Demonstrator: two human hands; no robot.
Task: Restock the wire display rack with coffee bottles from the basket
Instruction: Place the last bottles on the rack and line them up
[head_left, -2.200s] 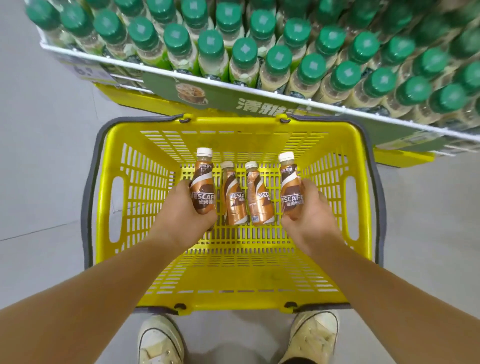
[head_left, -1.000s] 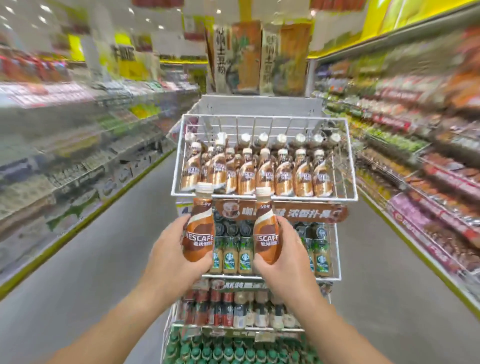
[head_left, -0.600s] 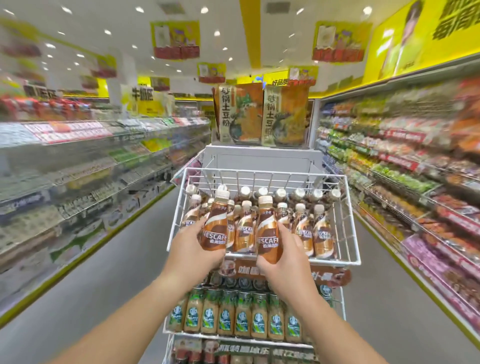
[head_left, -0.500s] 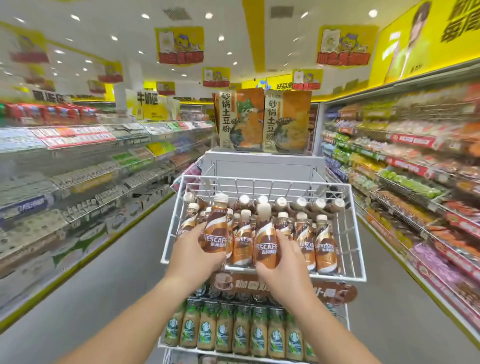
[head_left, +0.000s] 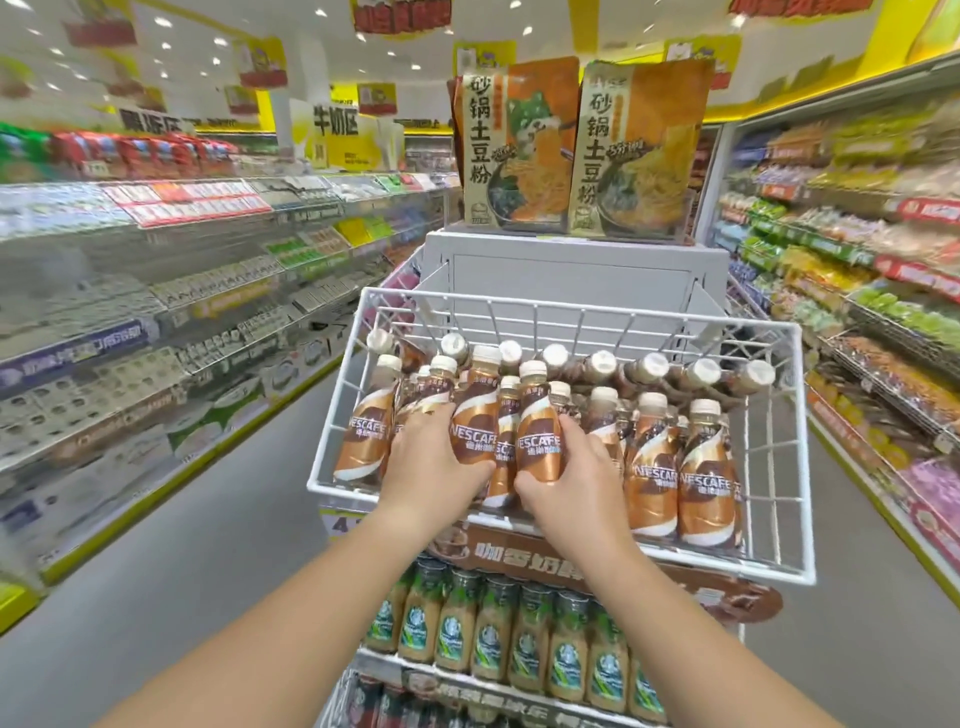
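Nearest, two bare forearms reach forward from the bottom edge. Left hand (head_left: 434, 470) has its fingers wrapped around a brown coffee bottle (head_left: 474, 415); right hand (head_left: 569, 480) grips a second coffee bottle (head_left: 540, 434) just beside it. Both bottles stand upright inside the front of the white wire rack (head_left: 779, 569), among other upright coffee bottles (head_left: 704, 478). Below the rack, a shelf of green-label bottles (head_left: 524, 639). Further back in the rack, a row of bottles lying down (head_left: 644, 370), caps forward. Behind, two noodle bags (head_left: 582, 150) on a grey box (head_left: 571, 275). Store shelves either side, blurred.
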